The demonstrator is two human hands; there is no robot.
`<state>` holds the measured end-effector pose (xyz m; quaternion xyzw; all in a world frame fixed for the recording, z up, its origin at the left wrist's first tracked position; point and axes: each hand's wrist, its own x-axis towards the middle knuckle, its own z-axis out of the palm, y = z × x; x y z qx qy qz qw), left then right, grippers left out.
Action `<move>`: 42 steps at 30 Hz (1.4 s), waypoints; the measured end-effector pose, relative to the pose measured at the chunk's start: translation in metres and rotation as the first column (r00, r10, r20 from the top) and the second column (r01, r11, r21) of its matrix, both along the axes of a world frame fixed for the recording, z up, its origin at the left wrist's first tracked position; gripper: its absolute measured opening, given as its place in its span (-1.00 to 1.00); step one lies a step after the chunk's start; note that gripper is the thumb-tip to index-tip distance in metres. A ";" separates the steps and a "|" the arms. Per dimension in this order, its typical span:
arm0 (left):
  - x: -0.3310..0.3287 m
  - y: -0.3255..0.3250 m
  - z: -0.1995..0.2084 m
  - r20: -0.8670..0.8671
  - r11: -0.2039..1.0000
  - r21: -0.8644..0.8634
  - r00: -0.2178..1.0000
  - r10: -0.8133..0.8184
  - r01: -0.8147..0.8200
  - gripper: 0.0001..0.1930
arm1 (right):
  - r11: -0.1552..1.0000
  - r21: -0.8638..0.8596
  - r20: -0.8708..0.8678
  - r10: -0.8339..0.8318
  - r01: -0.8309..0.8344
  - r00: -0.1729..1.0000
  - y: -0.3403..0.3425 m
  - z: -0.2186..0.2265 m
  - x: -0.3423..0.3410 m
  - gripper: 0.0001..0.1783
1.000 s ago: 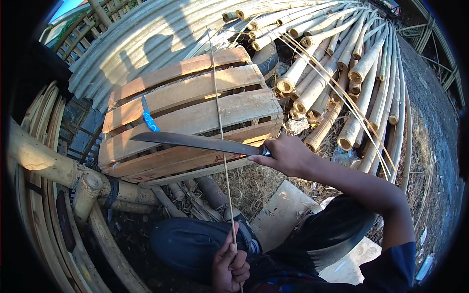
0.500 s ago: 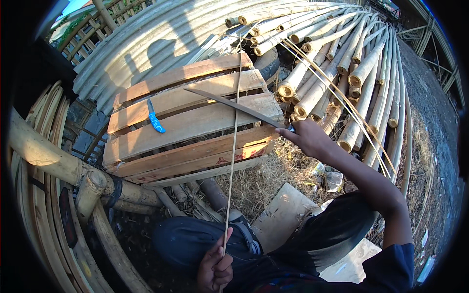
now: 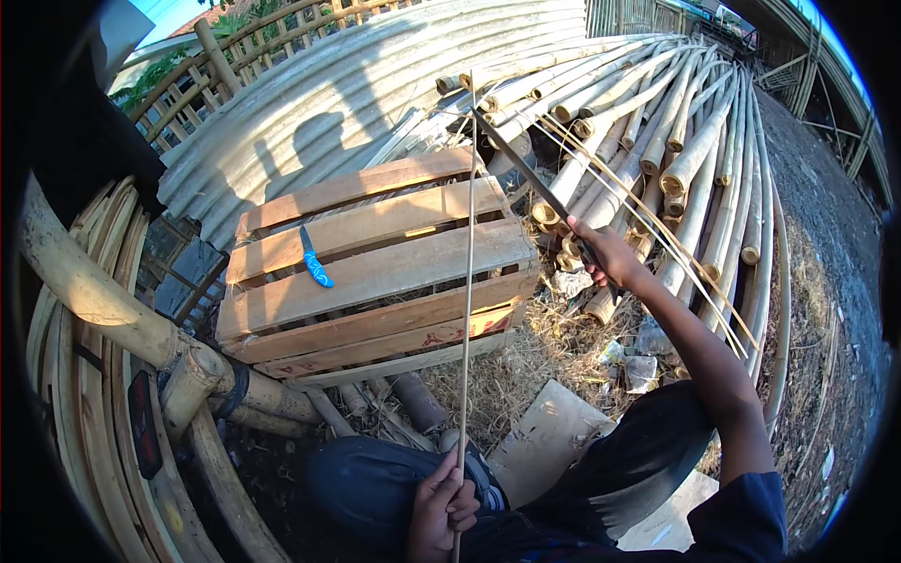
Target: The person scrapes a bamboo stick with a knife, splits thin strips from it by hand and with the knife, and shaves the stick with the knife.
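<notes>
My left hand (image 3: 443,505) is closed round the lower part of a long thin bamboo strip (image 3: 467,310), close to my lap. The strip stands nearly upright in view, its upper end past the far edge of the slatted wooden crate (image 3: 375,267). In my right hand (image 3: 605,255) is the handle of a long dark-bladed machete (image 3: 526,167), held out to the right of the crate. Its blade slants up and left, the tip close to the strip near its top; whether they touch I cannot tell. A small knife with a blue patterned handle (image 3: 319,272) lies on the crate's slats.
Many bamboo poles (image 3: 699,141) lie fanned out at the far right, with thin split strips (image 3: 657,214) across them. Corrugated sheeting (image 3: 282,122) stands behind the crate. To the left are a thick bamboo rail (image 3: 103,296) and stacked split bamboo (image 3: 70,403).
My right hand has swung the machete up and to the right, lifting the blade from over the crate toward the strip's top. The strip and left hand have shifted slightly right in view.
</notes>
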<state>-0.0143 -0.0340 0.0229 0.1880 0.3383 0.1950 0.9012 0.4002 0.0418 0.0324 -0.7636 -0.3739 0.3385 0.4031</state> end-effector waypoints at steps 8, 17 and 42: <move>0.072 0.002 -0.053 -0.150 0.813 0.568 0.955 0.258 -0.130 -0.55 | 0.933 0.335 -0.434 0.027 0.133 0.901 0.003 0.031 -0.041 -0.65; 0.123 0.025 -0.082 -0.113 0.634 0.766 0.949 0.295 -0.106 -0.56 | 0.860 0.508 -0.515 0.267 0.040 0.814 0.028 0.047 -0.083 -0.72; 0.226 0.195 0.119 0.256 -0.020 0.965 0.930 0.263 -0.260 -0.67 | 0.818 0.574 -0.179 0.167 -0.035 0.970 0.024 0.022 -0.066 -0.71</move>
